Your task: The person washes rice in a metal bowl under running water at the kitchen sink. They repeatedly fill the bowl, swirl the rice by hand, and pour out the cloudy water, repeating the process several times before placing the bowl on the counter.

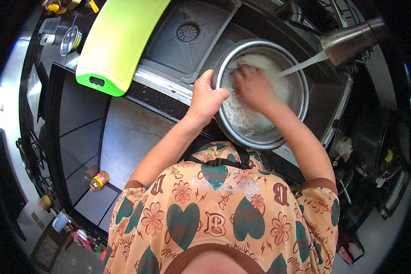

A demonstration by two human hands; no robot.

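A round metal pot [299,91] rests over the dark sink, with white grains that look like rice [245,119] in cloudy water inside it. My left hand [204,97] is closed on the pot's left rim, thumb at the edge. Down in the pot, my right hand [253,86] is among the grains; its fingers are smeared by motion and partly under the water. From a metal faucet [351,42] at the upper right, a stream of water [306,64] runs into the pot beside my right hand.
Left of the pot is a sink basin with a round drain [188,32]. A green cutting board [119,41] lies across the counter on the left. A small jar with a yellow and red label [99,181] is at the lower left. Glass bowls [71,40] stand beyond the board.
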